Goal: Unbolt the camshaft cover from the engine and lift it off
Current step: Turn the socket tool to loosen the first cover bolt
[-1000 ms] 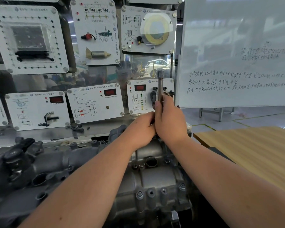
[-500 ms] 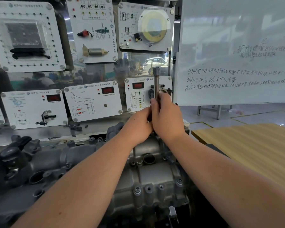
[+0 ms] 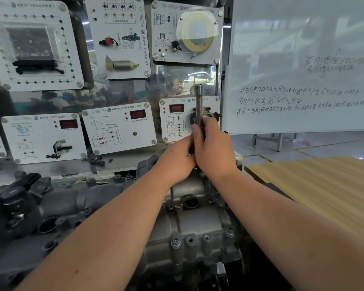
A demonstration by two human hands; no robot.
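The grey cast camshaft cover (image 3: 198,219) lies on the engine in front of me, with several bolts (image 3: 176,241) along its near edge. A steel socket wrench (image 3: 199,103) stands upright over the cover's far end. My right hand (image 3: 213,150) grips its shaft, thumb up along it. My left hand (image 3: 178,162) is curled against the tool just below and left of the right hand. The wrench's lower end and the bolt under it are hidden by my hands.
White training panels (image 3: 118,127) with sensors stand on a metal shelf behind the engine. A whiteboard (image 3: 303,66) with handwriting stands at the right. A wooden tabletop (image 3: 324,190) lies to the right of the engine. Dark engine parts (image 3: 23,202) sit at left.
Both hands keep the same hold on the upright wrench. The view has shifted slightly; nothing else has visibly moved.
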